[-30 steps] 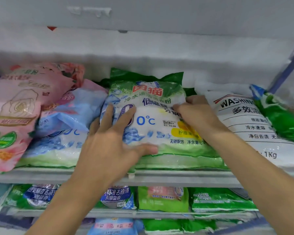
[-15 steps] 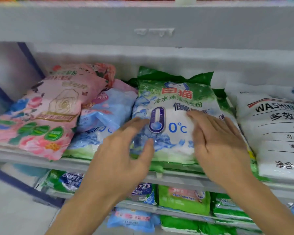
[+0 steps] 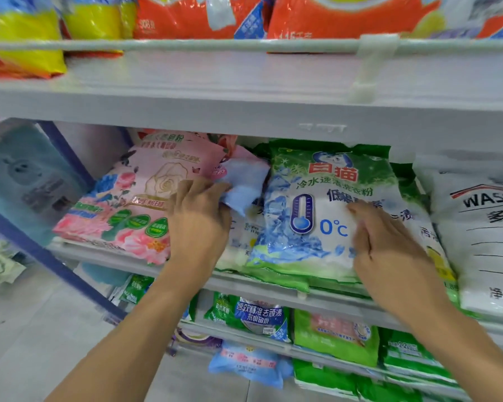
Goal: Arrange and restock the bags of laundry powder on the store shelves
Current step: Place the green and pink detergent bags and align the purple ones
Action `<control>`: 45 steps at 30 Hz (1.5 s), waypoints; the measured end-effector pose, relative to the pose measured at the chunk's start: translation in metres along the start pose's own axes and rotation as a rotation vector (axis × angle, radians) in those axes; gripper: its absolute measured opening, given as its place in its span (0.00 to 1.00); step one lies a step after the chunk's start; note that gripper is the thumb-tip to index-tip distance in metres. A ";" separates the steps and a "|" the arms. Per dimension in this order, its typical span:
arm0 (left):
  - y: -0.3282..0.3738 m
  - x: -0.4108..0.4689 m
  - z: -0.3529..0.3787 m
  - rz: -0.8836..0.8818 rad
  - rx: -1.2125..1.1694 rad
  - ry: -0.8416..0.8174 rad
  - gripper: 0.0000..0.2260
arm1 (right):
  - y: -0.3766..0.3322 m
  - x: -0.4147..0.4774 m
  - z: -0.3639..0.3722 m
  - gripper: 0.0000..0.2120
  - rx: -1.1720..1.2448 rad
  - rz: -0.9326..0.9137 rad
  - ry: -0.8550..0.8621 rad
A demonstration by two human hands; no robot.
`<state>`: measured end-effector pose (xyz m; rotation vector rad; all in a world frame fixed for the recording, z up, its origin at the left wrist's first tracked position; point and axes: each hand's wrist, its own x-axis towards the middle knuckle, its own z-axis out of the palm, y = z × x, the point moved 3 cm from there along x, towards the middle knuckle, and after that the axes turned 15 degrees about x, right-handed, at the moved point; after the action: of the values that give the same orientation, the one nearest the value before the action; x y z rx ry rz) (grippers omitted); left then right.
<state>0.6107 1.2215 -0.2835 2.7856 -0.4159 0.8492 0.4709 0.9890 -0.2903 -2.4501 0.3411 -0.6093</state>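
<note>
My left grip (image 3: 199, 219) has moved off the green bag (image 3: 325, 204) and now clamps the blue bag (image 3: 244, 181) beside it on the shelf (image 3: 105, 256). My right grip (image 3: 389, 250) stays flat, fingers straight, on the green bag. Straightening likely shifts to the blue bag.

0°C bag (image 3: 325, 216) between rose bag (image 3: 145, 198) and WASHING bag (image 3: 482, 233)

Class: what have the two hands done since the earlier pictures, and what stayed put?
The left hand moved left off the green bag and now grips the blue bag. The right hand let go of the green bag's edge and rests flat on it. The pink bag and white bag stayed put.
</note>
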 end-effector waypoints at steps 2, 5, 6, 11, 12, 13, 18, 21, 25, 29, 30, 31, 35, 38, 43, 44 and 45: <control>0.002 0.003 -0.006 -0.028 -0.152 0.020 0.20 | -0.003 0.005 -0.001 0.20 0.069 0.103 -0.033; 0.016 -0.003 -0.020 -0.065 -0.299 0.106 0.17 | -0.002 0.009 0.001 0.21 0.184 0.155 -0.055; 0.024 -0.006 -0.025 -0.078 -0.316 0.134 0.16 | -0.003 0.008 0.001 0.21 0.238 0.118 -0.049; 0.077 -0.021 -0.060 -0.109 -0.412 0.318 0.12 | -0.002 0.022 0.007 0.15 0.712 0.284 -0.062; 0.092 -0.029 -0.064 -0.041 -0.441 0.307 0.12 | -0.006 0.030 0.007 0.13 0.854 0.387 -0.044; 0.107 -0.039 -0.064 0.044 -0.445 0.277 0.12 | -0.013 0.035 0.006 0.14 1.065 0.483 -0.047; 0.126 -0.064 -0.042 0.317 -0.268 0.142 0.10 | -0.046 0.042 -0.025 0.22 1.522 0.622 -0.478; 0.108 -0.065 -0.050 0.353 -0.424 -0.059 0.21 | -0.020 0.049 -0.018 0.11 1.083 0.565 -0.422; 0.050 -0.059 -0.043 -0.194 -0.514 -0.315 0.25 | -0.013 0.040 -0.006 0.15 0.986 0.573 -0.281; 0.034 -0.055 -0.036 -0.857 -1.089 -0.728 0.22 | -0.018 0.029 -0.010 0.15 1.065 0.628 -0.247; 0.032 -0.053 -0.041 -0.882 -1.150 -0.796 0.17 | -0.018 0.024 -0.013 0.14 1.068 0.638 -0.239; 0.030 -0.054 -0.046 -0.891 -1.169 -0.861 0.14 | -0.019 0.018 -0.016 0.14 1.075 0.655 -0.238; 0.027 -0.073 -0.068 -0.940 -1.298 -1.078 0.16 | -0.019 -0.022 -0.025 0.14 1.151 0.757 -0.269; 0.036 -0.099 -0.094 -0.962 -1.380 -1.127 0.13 | -0.022 -0.059 -0.035 0.19 1.294 0.875 -0.296; 0.063 -0.134 -0.139 -0.844 -1.501 -1.210 0.24 | -0.032 -0.119 -0.088 0.25 1.451 0.956 -0.274; 0.069 -0.138 -0.148 -0.785 -1.498 -1.226 0.30 | -0.036 -0.130 -0.103 0.23 1.479 0.944 -0.266; 0.077 -0.139 -0.158 -0.723 -1.480 -1.242 0.36 | -0.037 -0.140 -0.120 0.20 1.504 0.938 -0.229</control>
<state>0.3942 1.2204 -0.2261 1.3959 -0.0392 -1.0380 0.2951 1.0127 -0.2299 -0.7360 0.5747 -0.0325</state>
